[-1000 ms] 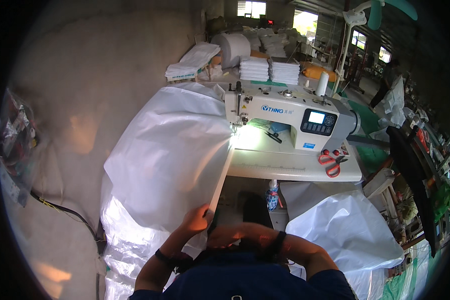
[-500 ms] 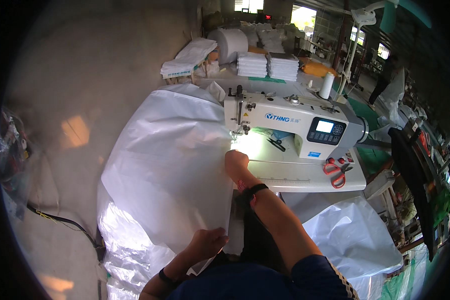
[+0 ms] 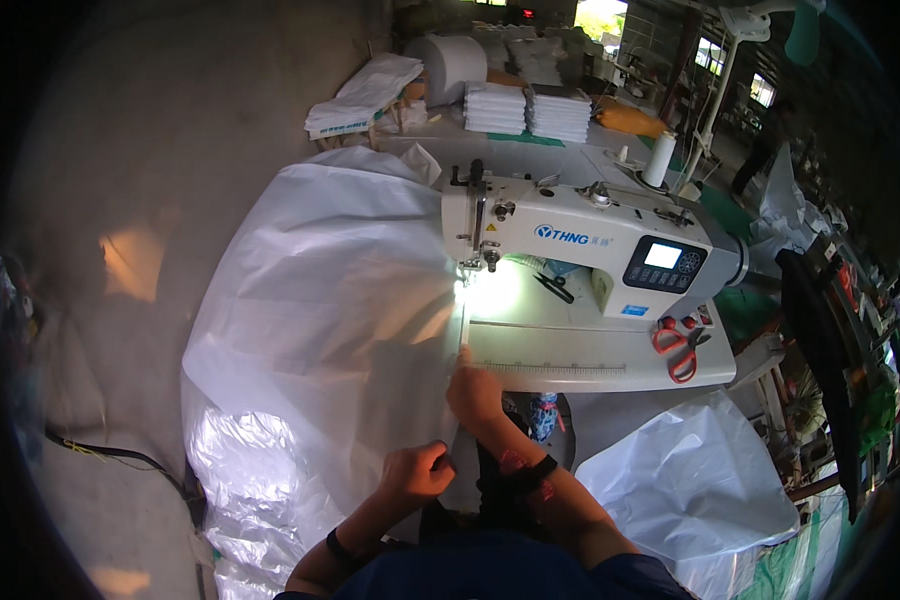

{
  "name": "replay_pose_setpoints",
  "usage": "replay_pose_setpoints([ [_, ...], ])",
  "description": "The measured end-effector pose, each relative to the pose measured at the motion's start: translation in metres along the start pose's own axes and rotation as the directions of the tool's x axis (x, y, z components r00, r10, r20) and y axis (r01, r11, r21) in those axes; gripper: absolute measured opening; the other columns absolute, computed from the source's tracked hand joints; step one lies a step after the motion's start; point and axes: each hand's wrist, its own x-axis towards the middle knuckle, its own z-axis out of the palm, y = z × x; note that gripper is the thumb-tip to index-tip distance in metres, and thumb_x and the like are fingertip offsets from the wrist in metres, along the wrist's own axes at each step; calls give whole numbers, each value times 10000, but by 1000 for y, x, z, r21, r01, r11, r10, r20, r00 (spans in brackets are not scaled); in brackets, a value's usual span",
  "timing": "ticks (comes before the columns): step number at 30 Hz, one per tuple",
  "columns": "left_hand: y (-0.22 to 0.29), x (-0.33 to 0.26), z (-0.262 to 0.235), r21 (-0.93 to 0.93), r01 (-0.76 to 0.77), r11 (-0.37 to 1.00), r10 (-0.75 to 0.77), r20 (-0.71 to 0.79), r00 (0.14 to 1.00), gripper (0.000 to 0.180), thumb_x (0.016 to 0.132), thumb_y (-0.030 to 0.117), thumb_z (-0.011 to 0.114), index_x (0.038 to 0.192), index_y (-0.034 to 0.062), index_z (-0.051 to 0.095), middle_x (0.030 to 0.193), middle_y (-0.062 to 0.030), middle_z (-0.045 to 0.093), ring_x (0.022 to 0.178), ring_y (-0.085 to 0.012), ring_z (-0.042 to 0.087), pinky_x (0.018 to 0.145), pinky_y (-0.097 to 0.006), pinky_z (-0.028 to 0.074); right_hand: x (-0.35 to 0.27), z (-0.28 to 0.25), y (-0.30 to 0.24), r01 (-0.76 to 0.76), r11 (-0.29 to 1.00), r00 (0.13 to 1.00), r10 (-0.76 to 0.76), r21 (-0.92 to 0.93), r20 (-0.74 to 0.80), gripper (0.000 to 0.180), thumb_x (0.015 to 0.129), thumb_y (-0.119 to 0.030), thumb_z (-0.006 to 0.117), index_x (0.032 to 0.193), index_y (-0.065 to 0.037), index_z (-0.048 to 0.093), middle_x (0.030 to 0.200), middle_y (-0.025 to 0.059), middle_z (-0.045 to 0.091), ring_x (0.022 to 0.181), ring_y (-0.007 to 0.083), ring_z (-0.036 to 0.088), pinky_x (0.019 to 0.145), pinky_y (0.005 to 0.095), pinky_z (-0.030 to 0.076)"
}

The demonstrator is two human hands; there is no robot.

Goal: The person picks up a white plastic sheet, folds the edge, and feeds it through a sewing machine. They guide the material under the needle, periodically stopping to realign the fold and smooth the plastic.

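Note:
A large white plastic sheet (image 3: 320, 300) drapes over the left side of the sewing machine (image 3: 570, 230), with its right edge running under the lit needle area. My right hand (image 3: 475, 393) is closed on that edge at the front of the machine bed, fingertips pointing toward the needle. Closer to my body, my left hand (image 3: 415, 473) is closed in a pinch on the same sheet's edge. The sheet's lower part hangs in shiny folds toward the floor.
Red-handled scissors (image 3: 679, 350) and a black thread snipper (image 3: 554, 287) lie on the machine bed. A thread cone (image 3: 658, 158) stands behind. Folded white stacks (image 3: 495, 107) sit at the back. Another white sheet (image 3: 690, 475) lies at lower right; a cable (image 3: 120, 455) crosses the floor left.
My right hand has drawn back from beside the needle toward me along the sheet's edge. My left hand stays near the same place. The view has shifted slightly.

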Motion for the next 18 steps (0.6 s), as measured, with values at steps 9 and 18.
replay_pose_setpoints([
  [9, -34, 33, -37, 390, -105, 915, 303, -491, 817, 135, 751, 79, 586, 883, 53, 570, 805, -103, 588, 788, -312, 571, 686, -402, 442, 0, -1, -2, -28, 999, 999, 27, 23, 23, 496, 829, -133, 448, 1255, 115, 396, 636, 231, 601, 576, 381, 612, 533, 470, 485],
  [18, -137, 98, -116, 575, 410, 708, -95, -498, 862, 485, 828, 425, 587, 1261, 217, 521, 1365, -100, 409, 1307, -366, 292, 947, -708, 207, 46, -6, 0, 36, 987, 997, -25, -154, 76, 462, 831, -113, 447, 1235, 111, 435, 670, 162, 638, 588, 312, 640, 516, 410, 499],
])
